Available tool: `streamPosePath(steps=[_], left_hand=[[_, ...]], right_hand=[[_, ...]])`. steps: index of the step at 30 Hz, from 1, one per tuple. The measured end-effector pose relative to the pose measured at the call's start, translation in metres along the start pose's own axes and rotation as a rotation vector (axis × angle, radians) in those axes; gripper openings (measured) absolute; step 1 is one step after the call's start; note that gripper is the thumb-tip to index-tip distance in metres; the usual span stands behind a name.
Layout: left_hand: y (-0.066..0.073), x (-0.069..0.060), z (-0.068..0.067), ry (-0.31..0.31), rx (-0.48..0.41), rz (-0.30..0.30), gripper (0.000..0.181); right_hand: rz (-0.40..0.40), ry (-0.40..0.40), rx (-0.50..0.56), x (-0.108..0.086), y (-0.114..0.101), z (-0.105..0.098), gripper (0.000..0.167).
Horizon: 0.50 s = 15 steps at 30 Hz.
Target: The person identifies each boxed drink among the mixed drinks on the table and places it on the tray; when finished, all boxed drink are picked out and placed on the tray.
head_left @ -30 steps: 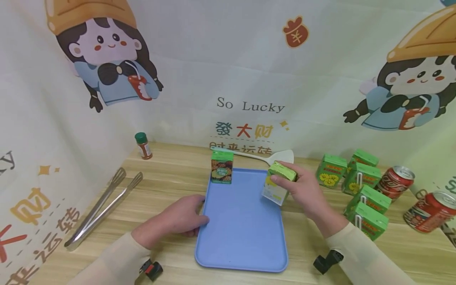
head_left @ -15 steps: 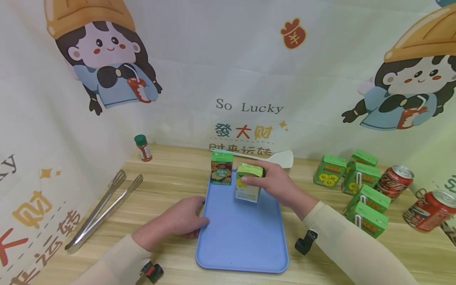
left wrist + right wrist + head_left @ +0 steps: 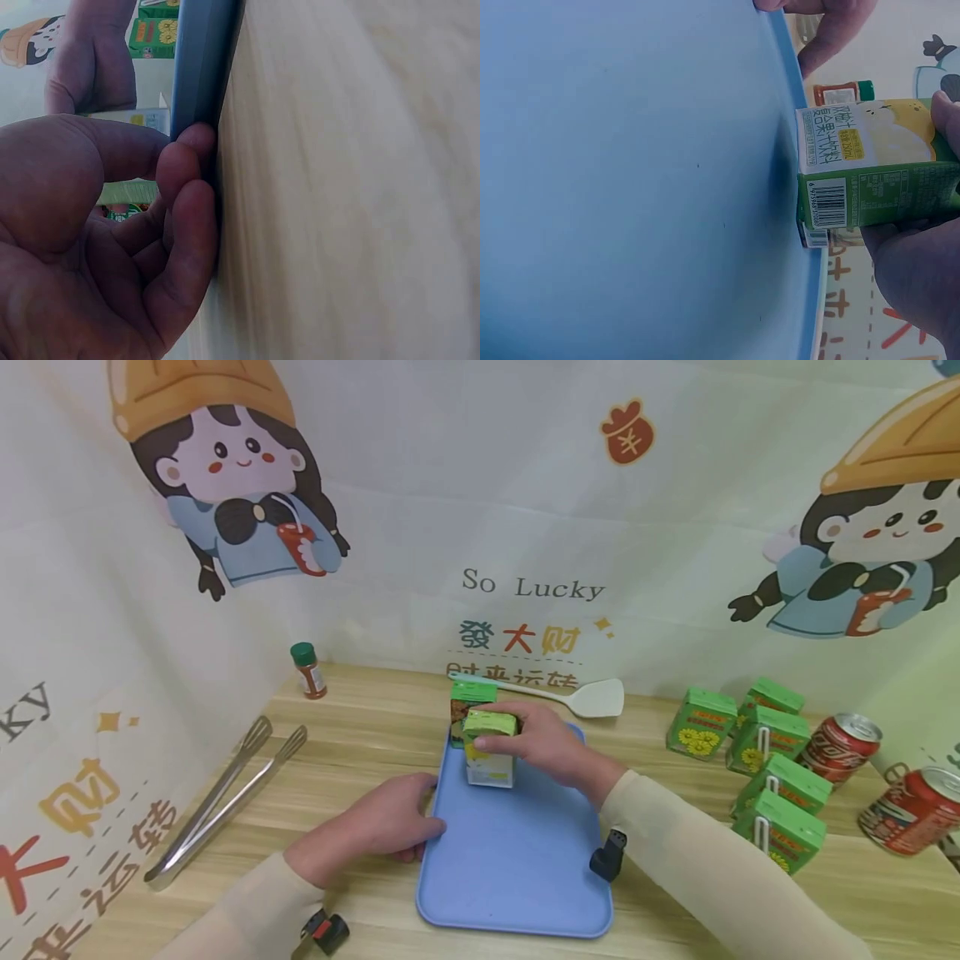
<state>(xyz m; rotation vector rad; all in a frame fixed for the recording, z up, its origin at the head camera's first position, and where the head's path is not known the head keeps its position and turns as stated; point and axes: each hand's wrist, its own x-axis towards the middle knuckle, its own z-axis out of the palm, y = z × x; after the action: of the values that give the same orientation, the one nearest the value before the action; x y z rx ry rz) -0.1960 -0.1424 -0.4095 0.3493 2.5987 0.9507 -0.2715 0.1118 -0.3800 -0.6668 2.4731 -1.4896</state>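
At the near side of a wood-grained table [image 3: 360, 727], I look down on two cream sleeves [image 3: 251, 906] flanking a smooth blue tray [image 3: 517, 877], rectangular with rounded corners and a raised rim. The left hand [image 3: 397, 817] pinches the tray's left edge, thumb over the rim and fingers curled against the side. Well apart to the left lie shiny metal tongs [image 3: 213, 814], slim arms spread, slotted tips pointing away from me.

Over the tray's far left part, the right hand [image 3: 551, 745] grips a boxy green-and-white drink carton [image 3: 491, 770], thumb across the front near the top. The carton's long axis runs upright: green top up, base down toward the tray, pale printed front toward my head camera. I cannot tell whether its base touches the blue surface.

Well to the right, five crisp-edged green cartons [image 3: 701, 724] stand clustered beside two rounded red metal cans [image 3: 840, 747]. Just behind the held box, partly hidden, a dark-fronted carton [image 3: 474, 692] stands upright at the tray's far left corner. Beyond it lie a flat-bladed white spatula [image 3: 596, 697] and a green-capped shaker [image 3: 310, 672], backed by a softly creased printed cloth [image 3: 405, 485].
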Motion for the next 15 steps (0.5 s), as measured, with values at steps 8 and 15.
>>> streamPosePath(steps=[8, 15], left_hand=[[0.0, 0.001, 0.001, 0.002, 0.008, 0.005, 0.071], [-0.001, 0.002, 0.001, 0.002, 0.007, 0.02, 0.07]], right_hand=[[0.028, -0.004, -0.007, 0.011, 0.003, 0.011, 0.058], [0.02, 0.012, -0.007, 0.017, 0.007, 0.017, 0.056]])
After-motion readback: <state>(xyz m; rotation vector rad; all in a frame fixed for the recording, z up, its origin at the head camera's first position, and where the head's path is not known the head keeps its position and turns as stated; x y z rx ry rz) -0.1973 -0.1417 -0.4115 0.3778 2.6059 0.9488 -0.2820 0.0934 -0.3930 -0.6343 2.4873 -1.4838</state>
